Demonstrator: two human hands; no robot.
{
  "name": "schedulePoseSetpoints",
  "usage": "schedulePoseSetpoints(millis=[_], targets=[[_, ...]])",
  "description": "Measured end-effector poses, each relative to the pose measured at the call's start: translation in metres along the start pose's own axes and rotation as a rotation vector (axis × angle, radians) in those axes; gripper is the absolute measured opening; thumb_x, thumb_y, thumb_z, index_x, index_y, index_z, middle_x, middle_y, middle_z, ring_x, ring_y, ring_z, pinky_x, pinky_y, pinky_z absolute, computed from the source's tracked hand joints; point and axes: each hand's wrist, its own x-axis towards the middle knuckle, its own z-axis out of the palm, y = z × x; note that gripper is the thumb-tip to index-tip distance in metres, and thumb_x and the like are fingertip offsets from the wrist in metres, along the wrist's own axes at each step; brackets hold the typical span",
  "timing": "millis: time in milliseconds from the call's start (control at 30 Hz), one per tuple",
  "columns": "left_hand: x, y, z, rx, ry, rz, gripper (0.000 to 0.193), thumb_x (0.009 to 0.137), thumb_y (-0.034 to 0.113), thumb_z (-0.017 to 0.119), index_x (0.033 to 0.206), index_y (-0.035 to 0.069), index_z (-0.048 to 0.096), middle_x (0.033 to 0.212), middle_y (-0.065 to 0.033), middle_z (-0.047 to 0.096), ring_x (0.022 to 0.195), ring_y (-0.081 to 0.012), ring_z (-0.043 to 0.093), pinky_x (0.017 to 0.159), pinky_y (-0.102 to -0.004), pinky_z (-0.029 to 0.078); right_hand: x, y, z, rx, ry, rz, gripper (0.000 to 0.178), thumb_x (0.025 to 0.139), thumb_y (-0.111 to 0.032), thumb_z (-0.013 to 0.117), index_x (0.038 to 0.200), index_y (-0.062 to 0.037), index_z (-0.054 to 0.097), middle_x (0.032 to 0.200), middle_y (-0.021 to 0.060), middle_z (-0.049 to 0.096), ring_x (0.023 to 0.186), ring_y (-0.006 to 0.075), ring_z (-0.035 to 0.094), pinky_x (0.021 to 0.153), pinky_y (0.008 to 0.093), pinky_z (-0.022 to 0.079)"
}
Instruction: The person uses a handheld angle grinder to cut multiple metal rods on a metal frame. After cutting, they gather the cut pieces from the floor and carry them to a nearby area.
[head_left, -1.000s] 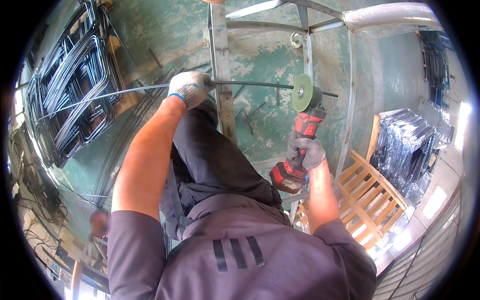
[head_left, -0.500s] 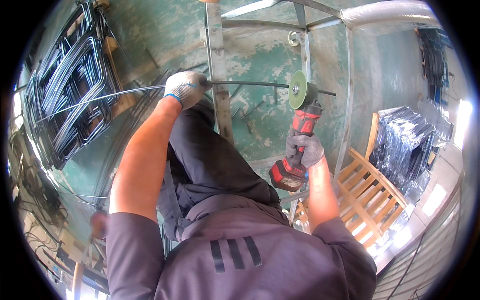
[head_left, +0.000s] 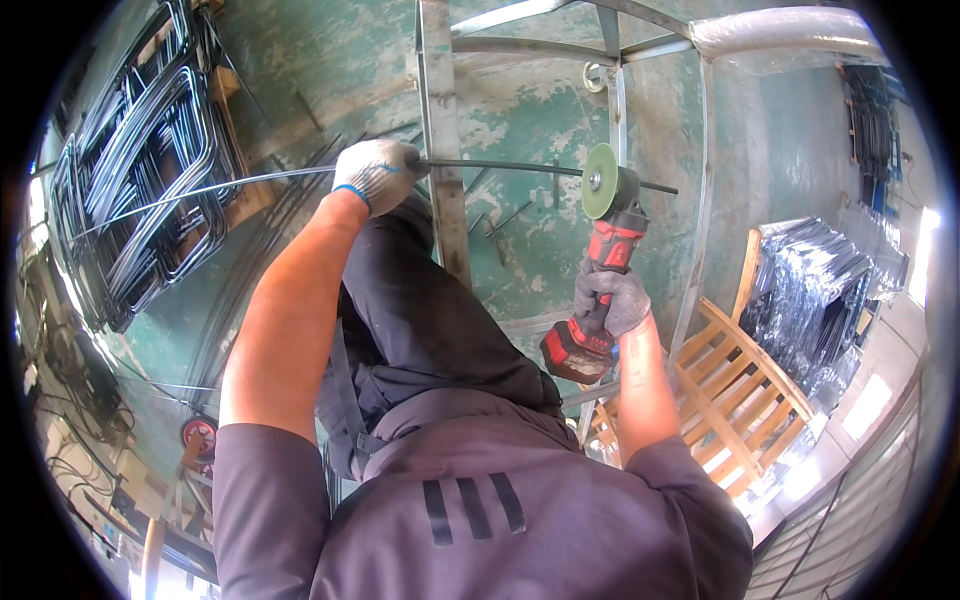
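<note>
My left hand (head_left: pixel 378 174), in a white knitted glove, is closed around a long thin metal rod (head_left: pixel 505 164). The rod runs crosswise, from the far left past the upright of a metal frame (head_left: pixel 441 120) to the right. In a grey glove, my right hand (head_left: pixel 617 298) grips a red and black cordless angle grinder (head_left: pixel 612 245) by its body, battery end toward me. The grinder's green disc (head_left: pixel 599 181) stands edge-up at the rod, close to its right end. Whether disc and rod touch, I cannot tell. The rod's short end (head_left: pixel 660 188) sticks out beyond the grinder head.
Bent metal frames (head_left: pixel 150 170) are stacked on a pallet at the left. Several cut rod pieces (head_left: pixel 497 240) lie on the green floor. To the right stand a wooden pallet (head_left: pixel 745 400) and a film-wrapped stack (head_left: pixel 810 290). A plastic-wrapped roll (head_left: pixel 785 28) rests at the far right.
The whole scene sits slightly further right in the picture. Both hands keep their grips, with the rod and grinder in nearly the same position relative to each other.
</note>
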Motion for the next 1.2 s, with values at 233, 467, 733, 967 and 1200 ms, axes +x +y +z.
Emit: schedulePoseSetpoints(millis=[233,467,733,967,1200], targets=[[0.0,-0.001,0.0,0.003,0.007,0.013,0.034,0.107,0.045,0.069,0.108,0.014,0.083,0.106,-0.0169,0.081,0.105,-0.0426,0.076,0.093,-0.0519,0.059,0.005,0.003,-0.009,-0.06,-0.018,-0.006,0.018,0.086,-0.006,0.072,0.101,-0.0022,0.061,0.072,0.0086,0.059,0.058,0.0231,0.059,0.059,0.0409,0.052],[-0.001,-0.001,0.003,-0.004,0.027,0.017,0.033,0.106,0.044,0.07,0.107,0.014,0.082,0.105,-0.0173,0.081,0.104,-0.0434,0.076,0.092,-0.0523,0.059,0.005,0.002,-0.007,-0.061,0.018,-0.001,0.019,0.086,-0.006,0.073,0.101,-0.0021,0.062,0.072,0.0085,0.059,0.058,0.0232,0.059,0.06,0.0411,0.053],[-0.003,-0.002,0.002,0.008,0.027,0.034,0.033,0.106,0.044,0.069,0.105,0.013,0.082,0.103,-0.0178,0.08,0.104,-0.0435,0.076,0.091,-0.0537,0.059,0.003,-0.005,-0.001,-0.088,0.044,0.006,0.018,0.087,-0.005,0.073,0.101,-0.0019,0.061,0.073,0.0081,0.059,0.058,0.0225,0.059,0.06,0.0401,0.052],[0.0,-0.006,0.004,0.003,0.03,0.049,0.032,0.105,0.043,0.07,0.104,0.014,0.082,0.103,-0.0175,0.081,0.103,-0.0436,0.076,0.091,-0.0537,0.059,0.006,-0.005,0.001,-0.055,0.058,-0.009,0.02,0.085,-0.005,0.077,0.1,-0.0019,0.065,0.071,0.0073,0.062,0.057,0.0211,0.063,0.058,0.0385,0.055],[0.003,-0.005,0.003,0.006,0.012,0.032,0.031,0.104,0.043,0.071,0.107,0.015,0.083,0.104,-0.0175,0.081,0.104,-0.0428,0.076,0.092,-0.0527,0.06,0.008,-0.003,-0.004,-0.099,0.083,0.03,0.018,0.086,-0.002,0.076,0.101,-0.0018,0.065,0.069,0.0074,0.062,0.057,0.0216,0.063,0.057,0.0385,0.054]])
